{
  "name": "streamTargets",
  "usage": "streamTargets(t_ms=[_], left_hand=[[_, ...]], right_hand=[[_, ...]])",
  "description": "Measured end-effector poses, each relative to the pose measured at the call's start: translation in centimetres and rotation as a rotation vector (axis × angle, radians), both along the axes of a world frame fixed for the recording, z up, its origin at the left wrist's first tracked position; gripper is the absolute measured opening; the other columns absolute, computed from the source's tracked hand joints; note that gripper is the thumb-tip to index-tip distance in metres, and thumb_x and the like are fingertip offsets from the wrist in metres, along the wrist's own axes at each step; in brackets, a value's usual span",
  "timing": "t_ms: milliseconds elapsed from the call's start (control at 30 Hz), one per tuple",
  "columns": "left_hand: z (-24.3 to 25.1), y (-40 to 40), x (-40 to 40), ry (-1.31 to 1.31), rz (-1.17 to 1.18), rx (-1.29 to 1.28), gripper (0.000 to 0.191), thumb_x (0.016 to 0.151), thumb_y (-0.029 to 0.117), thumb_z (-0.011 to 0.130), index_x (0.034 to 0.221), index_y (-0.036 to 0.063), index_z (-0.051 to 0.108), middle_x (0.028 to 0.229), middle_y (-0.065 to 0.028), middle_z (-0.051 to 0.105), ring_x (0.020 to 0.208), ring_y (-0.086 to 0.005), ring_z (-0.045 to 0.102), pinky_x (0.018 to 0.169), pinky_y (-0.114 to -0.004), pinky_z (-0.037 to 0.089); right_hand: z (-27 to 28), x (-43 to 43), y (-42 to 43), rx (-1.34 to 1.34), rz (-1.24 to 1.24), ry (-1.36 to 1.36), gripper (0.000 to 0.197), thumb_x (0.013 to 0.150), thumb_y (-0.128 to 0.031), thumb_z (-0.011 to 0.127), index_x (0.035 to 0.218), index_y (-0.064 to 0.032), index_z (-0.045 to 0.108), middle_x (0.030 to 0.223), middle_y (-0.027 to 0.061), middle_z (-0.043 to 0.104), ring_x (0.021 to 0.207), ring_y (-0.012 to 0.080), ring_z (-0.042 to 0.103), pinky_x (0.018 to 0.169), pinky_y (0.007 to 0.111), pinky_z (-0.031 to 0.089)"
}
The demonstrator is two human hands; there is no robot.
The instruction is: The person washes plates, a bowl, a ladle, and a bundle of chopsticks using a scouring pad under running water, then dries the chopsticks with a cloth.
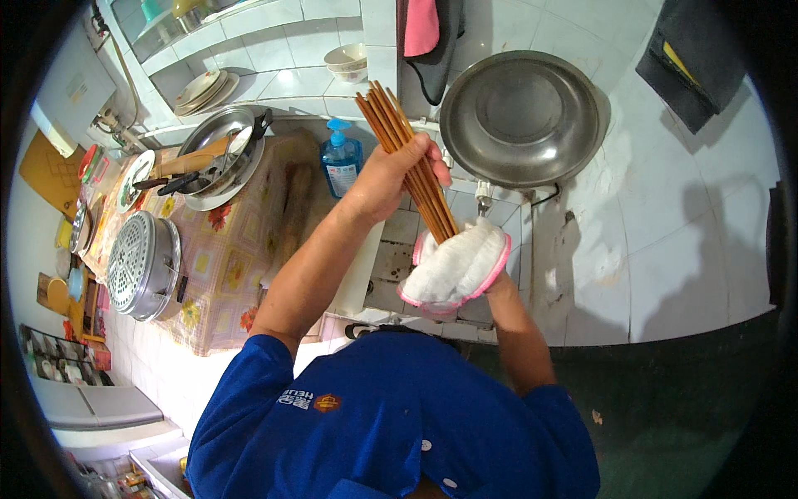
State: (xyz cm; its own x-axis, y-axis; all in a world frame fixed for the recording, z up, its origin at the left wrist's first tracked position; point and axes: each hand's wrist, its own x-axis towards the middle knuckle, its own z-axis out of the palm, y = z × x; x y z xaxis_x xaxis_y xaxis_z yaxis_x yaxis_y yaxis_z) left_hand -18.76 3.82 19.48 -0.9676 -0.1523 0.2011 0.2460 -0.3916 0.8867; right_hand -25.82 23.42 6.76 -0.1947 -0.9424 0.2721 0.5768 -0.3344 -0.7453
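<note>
My left hand (399,168) grips a bundle of brown chopsticks (430,196) around the middle. Their upper ends fan out past my fingers, while the lower ends meet a white cloth with pink edging (455,265). That cloth is bunched in my right hand (497,282), whose fingers are mostly hidden under it. Both hands are above a tiled sink basin (393,249), with a metal tap (482,198) just beyond the cloth. Beside my left wrist stands a blue pump bottle of liquid soap (341,156).
A large dark wok (523,118) is at the upper right. On a flowered tablecloth (218,274) to the left are a metal steamer (140,265) and a pan holding utensils (215,134). Stacked plates (209,90) and bowls (346,62) occupy a tiled shelf. A pink cloth (421,28) hangs near the wok.
</note>
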Motion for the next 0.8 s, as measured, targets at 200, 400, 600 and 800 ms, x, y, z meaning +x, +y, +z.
streamTargets(t_ms=[200,400,600,800], left_hand=[[-1.1,2.0,-0.2,-0.122,0.098,-0.076,0.031,0.094,0.031,0.045,0.085,0.0032,0.056,0.074,-0.009,0.063,0.072,-0.015,0.06,0.067,-0.029,0.048],[1.0,-0.4,0.8,-0.069,0.169,0.017,0.033,0.096,0.035,0.039,0.085,0.0049,0.05,0.073,-0.0089,0.059,0.074,-0.0213,0.061,0.072,-0.033,0.049],[-0.5,-1.8,1.3,-0.091,0.234,-0.071,0.033,0.094,0.033,0.044,0.085,0.003,0.055,0.09,-0.0132,0.064,0.083,-0.0187,0.06,0.079,-0.033,0.046],[-1.9,3.2,0.2,-0.168,0.077,-0.165,0.033,0.093,0.031,0.047,0.087,0.0013,0.059,0.107,-0.0156,0.06,0.091,-0.0186,0.058,0.079,-0.032,0.047]], right_hand=[[-2.3,0.0,0.0,0.297,-0.225,0.555,0.058,0.092,-0.052,0.032,0.122,-0.003,0.046,0.114,0.0107,0.057,0.103,0.0226,0.055,0.093,0.036,0.041],[4.1,0.6,1.2,0.179,-0.342,0.989,0.048,0.084,-0.032,0.059,0.122,-0.0048,0.045,0.114,0.0076,0.056,0.103,0.0193,0.054,0.092,0.033,0.041],[8.0,-0.9,2.9,0.279,-0.55,1.297,0.041,0.081,-0.03,0.058,0.115,-0.0064,0.054,0.113,0.0111,0.056,0.1,0.0219,0.057,0.082,0.033,0.048],[1.1,0.8,-3.1,0.157,-0.872,1.597,0.039,0.076,-0.022,0.064,0.11,-0.0068,0.049,0.104,0.0117,0.053,0.099,0.0255,0.051,0.087,0.036,0.041]])
